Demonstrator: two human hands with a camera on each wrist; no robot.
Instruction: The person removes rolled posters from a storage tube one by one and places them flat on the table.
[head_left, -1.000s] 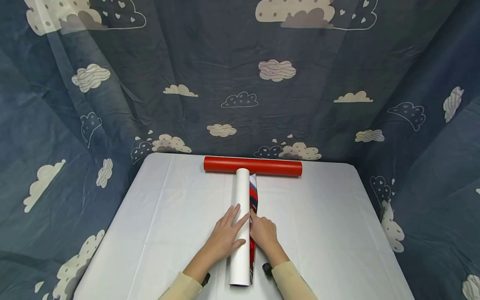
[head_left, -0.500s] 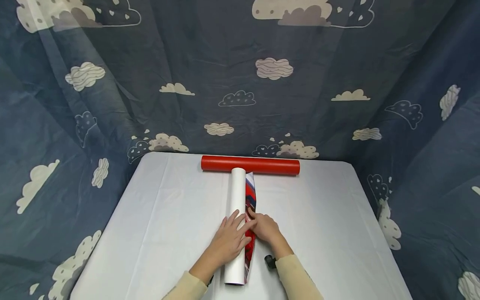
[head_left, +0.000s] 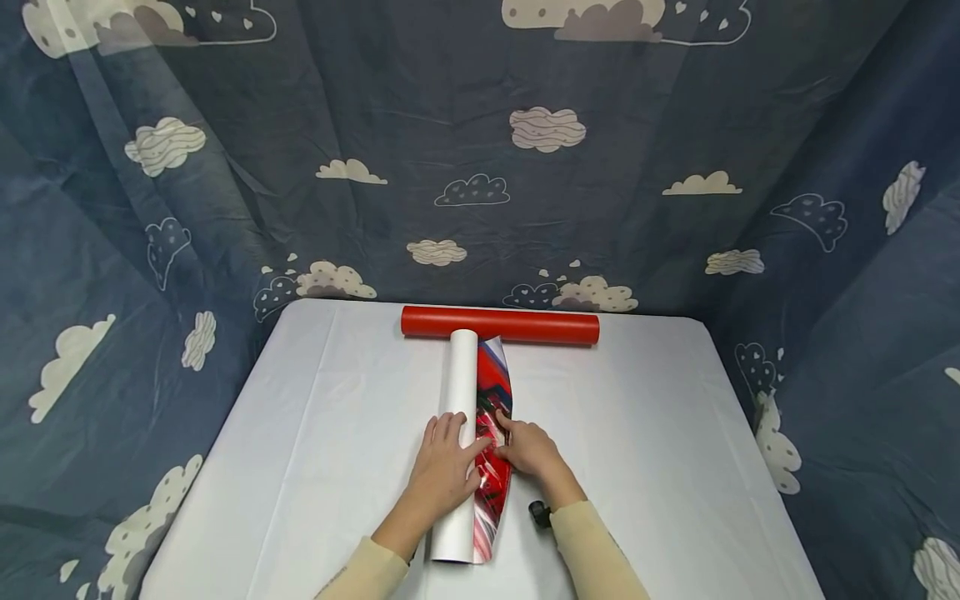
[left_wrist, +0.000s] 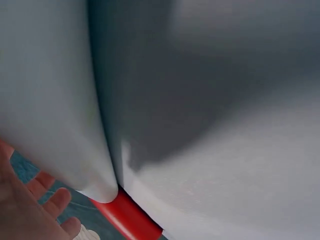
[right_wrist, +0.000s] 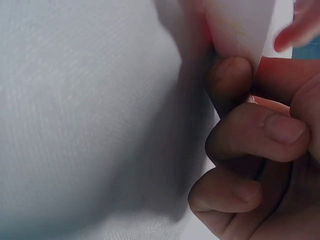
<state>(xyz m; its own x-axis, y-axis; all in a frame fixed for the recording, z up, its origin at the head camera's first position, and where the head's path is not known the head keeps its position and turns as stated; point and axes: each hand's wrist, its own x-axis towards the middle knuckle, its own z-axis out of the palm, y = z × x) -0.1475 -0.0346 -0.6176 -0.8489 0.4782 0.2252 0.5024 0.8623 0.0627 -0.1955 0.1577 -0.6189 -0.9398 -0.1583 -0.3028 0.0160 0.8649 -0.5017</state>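
A rolled poster (head_left: 463,367) lies lengthwise on the white table, white backing outward. Along its right side a strip of the glossy printed face (head_left: 493,375) shows, in red, blue and white. My left hand (head_left: 438,471) rests on the roll with fingers spread, thumb reaching over to the printed strip. In the left wrist view its fingers (left_wrist: 56,202) extend beside the white roll. My right hand (head_left: 531,448) pinches the poster's free edge between thumb and index finger. The right wrist view shows that edge (right_wrist: 240,30) in the pinch, the other fingers curled beneath.
A red roll (head_left: 517,326) lies crosswise at the table's back edge, close behind the poster's far end. Dark blue cloth (head_left: 472,233) with a cloud print hangs behind and at both sides. A small black device (head_left: 539,514) sits at the right wrist.
The white roll has shifted left under my left hand, and the printed strip has widened. My right hand keeps hold of the free edge at nearly the same place.
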